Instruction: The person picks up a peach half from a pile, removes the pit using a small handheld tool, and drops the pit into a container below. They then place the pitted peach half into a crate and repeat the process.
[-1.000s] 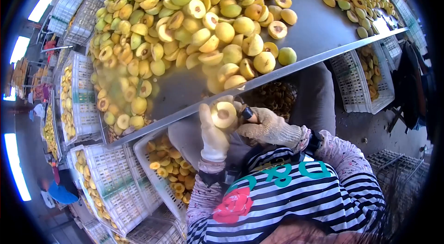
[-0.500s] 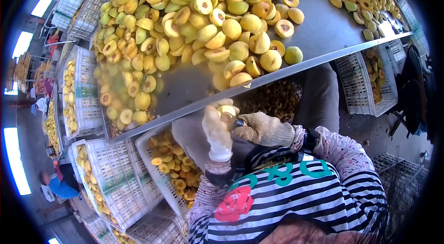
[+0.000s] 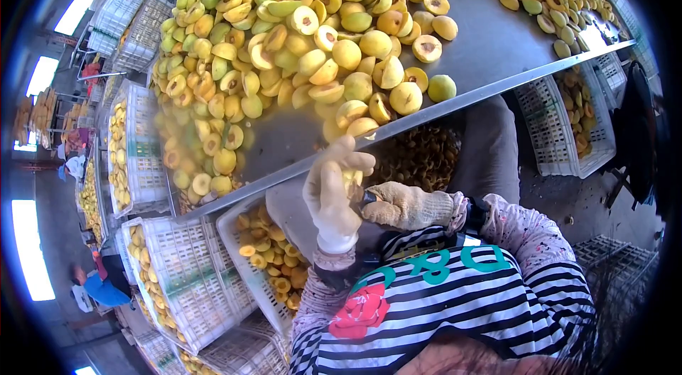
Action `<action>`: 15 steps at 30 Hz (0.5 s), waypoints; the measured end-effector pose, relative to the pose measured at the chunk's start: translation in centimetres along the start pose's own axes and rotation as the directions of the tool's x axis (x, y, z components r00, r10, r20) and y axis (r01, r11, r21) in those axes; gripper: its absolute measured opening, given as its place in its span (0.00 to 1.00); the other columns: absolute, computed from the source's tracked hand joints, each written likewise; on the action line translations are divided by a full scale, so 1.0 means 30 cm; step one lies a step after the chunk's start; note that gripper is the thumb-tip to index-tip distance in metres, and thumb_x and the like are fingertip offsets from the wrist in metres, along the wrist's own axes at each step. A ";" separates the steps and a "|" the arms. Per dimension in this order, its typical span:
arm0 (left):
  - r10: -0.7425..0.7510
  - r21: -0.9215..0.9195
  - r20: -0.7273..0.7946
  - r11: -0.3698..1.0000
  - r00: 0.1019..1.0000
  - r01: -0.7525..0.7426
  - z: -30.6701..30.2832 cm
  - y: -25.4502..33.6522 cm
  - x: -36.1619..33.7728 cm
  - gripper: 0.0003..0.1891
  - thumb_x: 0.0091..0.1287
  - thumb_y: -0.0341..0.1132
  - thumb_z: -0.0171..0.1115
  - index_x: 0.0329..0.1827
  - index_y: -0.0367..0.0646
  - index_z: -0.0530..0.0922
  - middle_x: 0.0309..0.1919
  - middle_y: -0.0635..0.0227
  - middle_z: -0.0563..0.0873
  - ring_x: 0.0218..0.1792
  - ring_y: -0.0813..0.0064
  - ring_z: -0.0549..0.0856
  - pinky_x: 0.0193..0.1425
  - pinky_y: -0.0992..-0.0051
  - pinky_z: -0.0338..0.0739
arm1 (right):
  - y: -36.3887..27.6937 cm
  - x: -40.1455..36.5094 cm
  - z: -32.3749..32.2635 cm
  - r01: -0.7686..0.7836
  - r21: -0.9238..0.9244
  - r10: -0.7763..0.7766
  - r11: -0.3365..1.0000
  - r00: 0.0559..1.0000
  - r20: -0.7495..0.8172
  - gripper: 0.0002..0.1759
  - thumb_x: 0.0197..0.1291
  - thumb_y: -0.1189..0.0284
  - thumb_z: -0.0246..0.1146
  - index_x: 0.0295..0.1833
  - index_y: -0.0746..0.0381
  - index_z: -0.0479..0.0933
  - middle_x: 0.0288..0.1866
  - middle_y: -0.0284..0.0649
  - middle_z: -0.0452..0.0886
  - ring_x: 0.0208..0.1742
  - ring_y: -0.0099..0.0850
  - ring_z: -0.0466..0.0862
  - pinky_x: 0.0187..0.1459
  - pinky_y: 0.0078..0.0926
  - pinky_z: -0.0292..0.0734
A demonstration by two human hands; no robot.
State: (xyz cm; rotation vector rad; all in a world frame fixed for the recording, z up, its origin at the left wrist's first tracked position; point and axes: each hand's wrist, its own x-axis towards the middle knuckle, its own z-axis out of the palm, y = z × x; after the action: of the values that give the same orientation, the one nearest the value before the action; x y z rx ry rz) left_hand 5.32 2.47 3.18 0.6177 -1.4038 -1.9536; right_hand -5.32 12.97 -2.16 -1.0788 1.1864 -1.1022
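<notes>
Left hand (image 3: 330,197) curled round peach half (image 3: 352,180), just below tabletop (image 3: 490,48) edge. Right hand (image 3: 406,206) clenched on dark tool (image 3: 367,197), touching the fruit. Crate (image 3: 229,229) under tabletop holds peach halves; pits (image 3: 419,155) heaped beside.

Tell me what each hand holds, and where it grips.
Left hand cups a peach half around its rim; right hand grips a dark-handled tool by the handle, its tip hidden.

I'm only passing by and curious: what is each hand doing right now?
Left hand: closed around a peach half.
Right hand: closed on a dark-handled tool, held against the fruit.
</notes>
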 end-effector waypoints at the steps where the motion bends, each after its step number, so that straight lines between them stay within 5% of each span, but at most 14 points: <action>1: -0.055 0.000 0.021 0.998 0.998 0.055 0.000 0.016 0.011 0.19 0.80 0.37 0.47 0.63 0.33 0.78 0.41 0.58 0.89 0.39 0.75 0.84 0.46 0.75 0.78 | 0.016 -0.010 -0.013 -0.080 0.171 0.068 0.982 0.995 0.074 0.22 0.75 0.51 0.56 0.46 0.61 0.78 0.29 0.37 0.78 0.29 0.30 0.78 0.34 0.28 0.74; 2: -0.172 -0.145 0.188 0.969 0.967 0.200 -0.042 -0.014 0.050 0.21 0.80 0.36 0.47 0.70 0.34 0.72 0.47 0.56 0.88 0.43 0.73 0.84 0.52 0.73 0.79 | 0.030 -0.018 -0.027 -0.172 0.329 0.123 0.929 0.979 0.162 0.22 0.75 0.51 0.56 0.43 0.60 0.77 0.26 0.35 0.75 0.25 0.28 0.75 0.29 0.27 0.71; 4: 0.071 -0.176 0.024 0.982 0.997 -0.066 0.000 -0.040 0.046 0.23 0.79 0.40 0.49 0.71 0.37 0.72 0.49 0.56 0.87 0.47 0.70 0.85 0.54 0.71 0.81 | -0.016 -0.032 -0.016 -0.297 0.550 0.190 0.780 0.951 0.244 0.22 0.77 0.50 0.52 0.34 0.55 0.68 0.20 0.28 0.63 0.16 0.22 0.60 0.18 0.21 0.54; 6: 0.407 -0.016 -0.001 0.913 0.913 -0.407 0.030 -0.093 0.055 0.23 0.78 0.38 0.52 0.73 0.38 0.70 0.54 0.59 0.86 0.50 0.71 0.85 0.56 0.71 0.81 | -0.005 -0.051 -0.009 -0.310 0.705 0.132 0.637 0.946 0.297 0.23 0.77 0.49 0.52 0.36 0.55 0.69 0.20 0.30 0.65 0.16 0.22 0.62 0.18 0.21 0.57; 7: 0.407 0.070 0.039 0.910 0.913 -0.409 0.025 -0.123 0.045 0.22 0.78 0.36 0.54 0.72 0.39 0.71 0.48 0.59 0.87 0.46 0.73 0.85 0.51 0.75 0.80 | 0.006 -0.059 -0.005 -0.325 0.771 0.103 0.548 0.941 0.323 0.23 0.77 0.48 0.52 0.37 0.56 0.69 0.20 0.30 0.67 0.16 0.22 0.63 0.18 0.22 0.58; 9: 0.173 -0.037 0.015 0.984 0.985 -0.172 -0.012 -0.141 0.038 0.20 0.77 0.35 0.55 0.69 0.39 0.74 0.42 0.59 0.88 0.38 0.73 0.86 0.44 0.77 0.80 | 0.037 -0.059 0.002 -0.321 0.734 0.126 0.599 0.942 0.310 0.23 0.77 0.48 0.52 0.37 0.56 0.69 0.19 0.31 0.66 0.16 0.24 0.64 0.18 0.22 0.59; 13: -0.170 -0.173 0.121 0.967 0.978 0.189 -0.039 -0.090 0.066 0.19 0.75 0.36 0.57 0.66 0.38 0.77 0.36 0.58 0.89 0.33 0.73 0.86 0.38 0.78 0.79 | 0.030 -0.043 0.004 -0.271 0.498 0.204 0.824 0.961 0.185 0.19 0.78 0.54 0.49 0.36 0.56 0.67 0.20 0.28 0.63 0.16 0.21 0.61 0.18 0.24 0.57; 15: -0.185 -0.164 0.207 0.962 0.961 0.221 -0.045 -0.084 0.091 0.20 0.75 0.36 0.56 0.66 0.34 0.77 0.33 0.58 0.88 0.31 0.73 0.85 0.37 0.77 0.79 | 0.019 -0.026 0.004 -0.210 0.305 0.190 0.929 0.977 0.094 0.19 0.78 0.54 0.49 0.36 0.56 0.67 0.20 0.27 0.63 0.16 0.20 0.60 0.17 0.24 0.57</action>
State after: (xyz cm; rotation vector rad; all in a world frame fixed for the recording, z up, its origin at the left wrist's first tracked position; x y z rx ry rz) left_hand 3.82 0.16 0.36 0.5165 -1.2897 -2.3299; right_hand -5.21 13.83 -2.61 -0.7244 1.0054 -1.0466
